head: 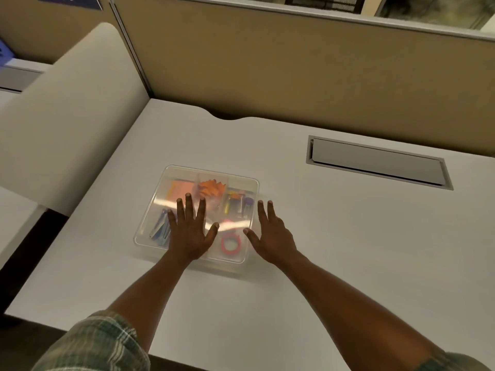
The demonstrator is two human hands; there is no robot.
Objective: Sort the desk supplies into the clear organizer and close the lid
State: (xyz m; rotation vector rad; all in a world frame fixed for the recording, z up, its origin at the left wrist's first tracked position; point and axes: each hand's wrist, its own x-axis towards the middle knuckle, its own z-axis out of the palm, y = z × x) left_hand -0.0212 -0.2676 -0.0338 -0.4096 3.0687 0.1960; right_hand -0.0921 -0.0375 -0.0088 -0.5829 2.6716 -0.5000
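Note:
The clear organizer (150, 226) lies on the white desk with its clear lid (214, 175) resting on top. Through the lid I see an orange pad (182, 187), orange clips (211, 187), small tubes (237, 203), blue pens (160, 226) and a pink tape ring (230, 243). My left hand (191, 231) lies flat on the lid, fingers spread. My right hand (270, 235) sits at the box's right edge, fingers spread, thumb touching the lid's rim.
A grey cable hatch (375, 163) is set into the desk (334, 250) at the back right. A tan partition (294, 76) closes the back, and a white divider panel (67, 116) stands at the left.

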